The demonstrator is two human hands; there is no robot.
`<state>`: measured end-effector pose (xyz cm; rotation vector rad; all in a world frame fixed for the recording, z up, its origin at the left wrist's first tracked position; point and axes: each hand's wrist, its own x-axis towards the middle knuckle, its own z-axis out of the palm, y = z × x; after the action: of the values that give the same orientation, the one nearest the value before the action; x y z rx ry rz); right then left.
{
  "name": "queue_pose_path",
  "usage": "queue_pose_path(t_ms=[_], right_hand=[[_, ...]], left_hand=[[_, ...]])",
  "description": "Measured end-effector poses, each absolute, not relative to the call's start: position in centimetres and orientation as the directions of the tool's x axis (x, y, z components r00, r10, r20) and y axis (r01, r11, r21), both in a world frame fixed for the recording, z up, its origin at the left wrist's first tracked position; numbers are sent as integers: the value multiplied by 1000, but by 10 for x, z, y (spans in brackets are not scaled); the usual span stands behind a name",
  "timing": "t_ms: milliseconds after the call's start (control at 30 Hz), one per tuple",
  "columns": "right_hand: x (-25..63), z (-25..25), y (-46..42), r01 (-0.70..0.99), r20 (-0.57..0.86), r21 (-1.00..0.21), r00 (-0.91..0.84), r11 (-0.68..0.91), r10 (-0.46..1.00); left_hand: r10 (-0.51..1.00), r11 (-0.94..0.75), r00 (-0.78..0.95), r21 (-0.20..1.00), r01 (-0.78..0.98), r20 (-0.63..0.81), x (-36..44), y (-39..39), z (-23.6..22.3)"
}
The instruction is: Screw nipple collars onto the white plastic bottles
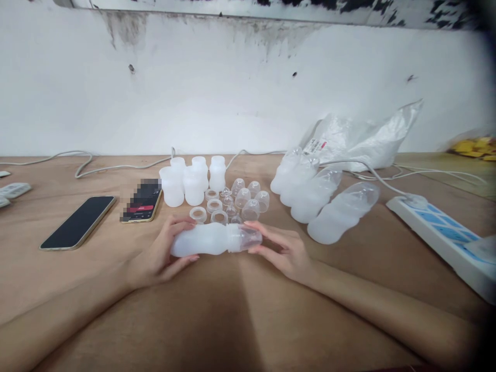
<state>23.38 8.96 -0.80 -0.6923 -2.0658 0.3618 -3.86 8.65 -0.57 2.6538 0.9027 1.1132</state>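
Observation:
A white baby bottle (205, 239) with a clear cap lies sideways between my two hands, above the front of the table. My left hand (165, 253) wraps round its base end, thumb below and fingers above. At the other end, my right hand (284, 250) pinches the clear cap (250, 237). Just beyond stand several open bottle bodies (194, 185). Next to them are white collar rings (198, 214), clear nipples (228, 201) and clear dome caps (251, 209). To the right, several capped bottles (343, 214) lie in a slanting row.
Two phones lie at the left, a dark one (79, 222) and one with a lit screen (145, 201). A white power strip (445, 237) with a cable is at the right. Behind the capped bottles sits a plastic bag (360, 137) against the wall (217, 93).

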Motion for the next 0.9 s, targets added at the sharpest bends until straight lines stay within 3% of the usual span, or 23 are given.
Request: queue_pose_path(t_ms=[333,700,900], right_hand=[[232,-10,88,339,700,-486,-401,805,591],[233,-7,87,325,723,-467,-394,822,567],[228,-4,87,286,669,-568,-385,772,636]], left_hand=[[595,-802,523,411,432,611,-33,83,-3],[611,-788,495,412,457,618,-33,82,-10],[603,-796,491,433,424,629,-30,83,-7]])
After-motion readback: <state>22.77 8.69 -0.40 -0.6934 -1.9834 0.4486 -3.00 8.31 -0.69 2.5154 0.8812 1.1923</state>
